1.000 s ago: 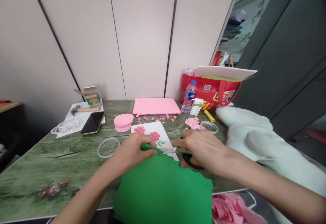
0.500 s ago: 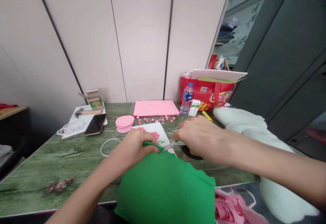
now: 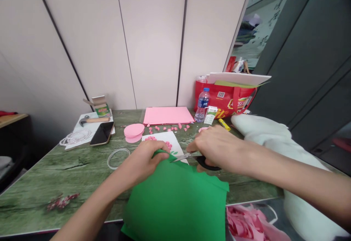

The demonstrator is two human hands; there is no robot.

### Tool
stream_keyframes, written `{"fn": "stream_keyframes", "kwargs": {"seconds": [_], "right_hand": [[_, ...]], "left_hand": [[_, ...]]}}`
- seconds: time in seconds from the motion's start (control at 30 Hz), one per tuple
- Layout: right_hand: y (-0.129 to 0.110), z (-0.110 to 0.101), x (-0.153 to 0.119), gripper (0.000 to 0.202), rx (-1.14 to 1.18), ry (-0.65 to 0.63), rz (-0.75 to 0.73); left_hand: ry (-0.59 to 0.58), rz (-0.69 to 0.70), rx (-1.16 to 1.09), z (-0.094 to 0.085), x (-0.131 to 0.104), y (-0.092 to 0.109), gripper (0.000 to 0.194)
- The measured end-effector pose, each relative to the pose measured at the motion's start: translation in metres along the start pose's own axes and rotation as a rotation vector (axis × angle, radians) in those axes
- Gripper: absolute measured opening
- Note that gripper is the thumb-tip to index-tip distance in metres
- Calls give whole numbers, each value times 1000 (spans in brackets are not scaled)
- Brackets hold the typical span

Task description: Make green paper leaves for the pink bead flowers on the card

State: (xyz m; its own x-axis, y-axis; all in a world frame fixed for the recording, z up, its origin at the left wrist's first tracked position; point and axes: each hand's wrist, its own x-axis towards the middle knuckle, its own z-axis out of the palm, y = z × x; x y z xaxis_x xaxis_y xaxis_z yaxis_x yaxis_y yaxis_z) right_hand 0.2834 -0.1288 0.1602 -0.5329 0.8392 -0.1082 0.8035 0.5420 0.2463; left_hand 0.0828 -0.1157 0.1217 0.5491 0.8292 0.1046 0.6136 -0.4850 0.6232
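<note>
A large sheet of green paper (image 3: pixel 178 200) hangs over the table's front edge, its upper right side cut in a wavy line. My left hand (image 3: pixel 146 158) pinches the sheet's top corner between thumb and fingers. My right hand (image 3: pixel 214 147) is closed on a pair of scissors (image 3: pixel 203 162) with black handles. The blades point left and meet the green paper just beside my left fingertips. Behind the blades lies a white sheet (image 3: pixel 172 138) with pink flowers and green leaves on it, partly covered by my left hand.
Pink paper circles (image 3: pixel 134 130), small pink pieces (image 3: pixel 164 128) and pink sheets (image 3: pixel 168 115) lie behind my hands. A phone (image 3: pixel 102 134), hammer (image 3: pixel 95 119) and tape ring (image 3: pixel 112 157) are left. At right stand a water bottle (image 3: pixel 202 105), small carton (image 3: pixel 210 115) and red bag (image 3: pixel 227 98).
The green paper has shifted slightly left, and my right hand with the scissors has moved a little right. A pink piece behind my right hand now shows. The view has shifted slightly.
</note>
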Motion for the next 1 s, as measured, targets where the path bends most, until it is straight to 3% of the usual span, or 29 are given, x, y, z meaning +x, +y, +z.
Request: {"fn": "stream_keyframes", "kwargs": {"seconds": [0.37, 0.57, 1.0], "right_hand": [[10, 21, -2, 18, 198, 82, -2], [8, 23, -6, 14, 376, 48, 33], [4, 46, -11, 16, 577, 125, 85]], "left_hand": [[-10, -67, -113, 1, 0, -5, 17], [-17, -67, -208, 1, -1, -11, 21], [79, -57, -273, 3, -1, -8, 22]]}}
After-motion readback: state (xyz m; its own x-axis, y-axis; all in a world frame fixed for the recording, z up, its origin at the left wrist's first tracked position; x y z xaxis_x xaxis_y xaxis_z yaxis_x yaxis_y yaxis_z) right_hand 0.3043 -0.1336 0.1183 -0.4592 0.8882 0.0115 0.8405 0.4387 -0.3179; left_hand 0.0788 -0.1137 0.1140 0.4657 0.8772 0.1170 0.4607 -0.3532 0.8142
